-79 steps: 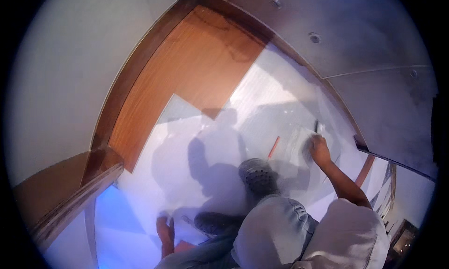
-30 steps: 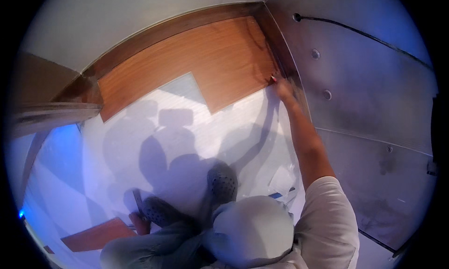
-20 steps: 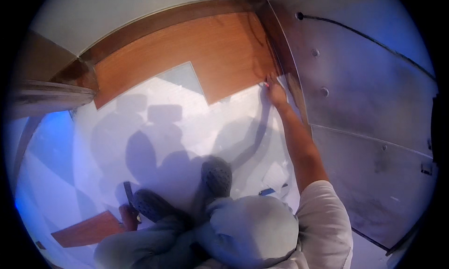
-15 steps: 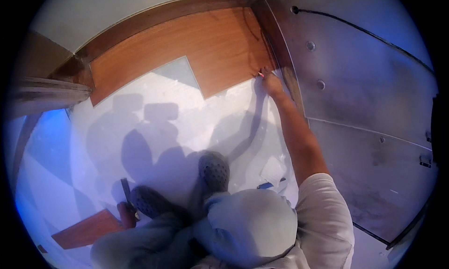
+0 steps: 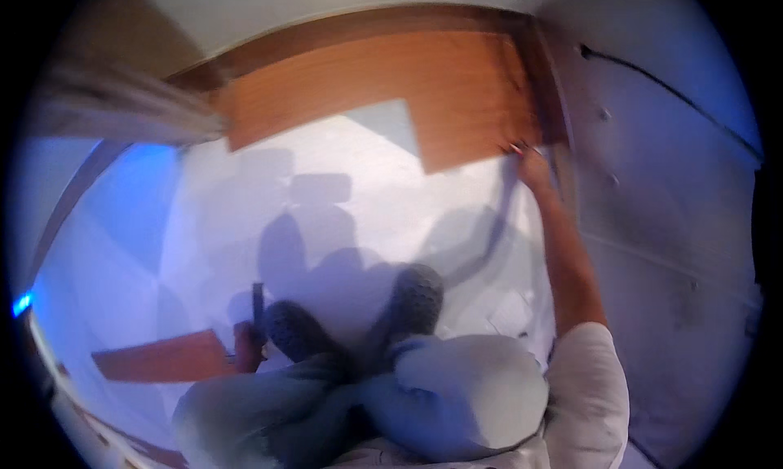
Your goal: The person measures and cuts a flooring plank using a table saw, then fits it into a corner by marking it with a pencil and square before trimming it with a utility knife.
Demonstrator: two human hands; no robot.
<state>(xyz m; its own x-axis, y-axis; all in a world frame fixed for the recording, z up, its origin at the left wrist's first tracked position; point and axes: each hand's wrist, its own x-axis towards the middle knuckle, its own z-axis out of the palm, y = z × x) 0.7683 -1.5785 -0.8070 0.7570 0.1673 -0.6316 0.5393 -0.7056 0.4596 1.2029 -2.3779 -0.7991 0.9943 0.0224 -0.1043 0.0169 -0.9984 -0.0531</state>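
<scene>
My right hand [image 5: 532,165] reaches out at the far right, fingers closed around a slim, pencil-like tool with a red part [image 5: 515,148]; its exact kind is too small to make out. The hand is at the near edge of an orange-brown wood-look floor board [image 5: 465,94], by its right end. Beside that board's notched edge lies the pale floor [image 5: 342,147]. My left hand cannot be made out. By my left shoe [image 5: 300,332] is a dark-handled tool [image 5: 258,306] with a brownish shape [image 5: 248,348] at its lower end.
A loose brown board piece [image 5: 163,356] lies on the floor at lower left. Dark wooden trim [image 5: 326,35] runs along the far wall. A grey panel wall [image 5: 661,216] with a black cable [image 5: 661,87] stands close at right. A wooden post [image 5: 139,110] juts in at upper left.
The head view has swung, so the scene sits farther right in the picture and is blurred. My right hand stays by the board's near edge with the slim tool in its fingers.
</scene>
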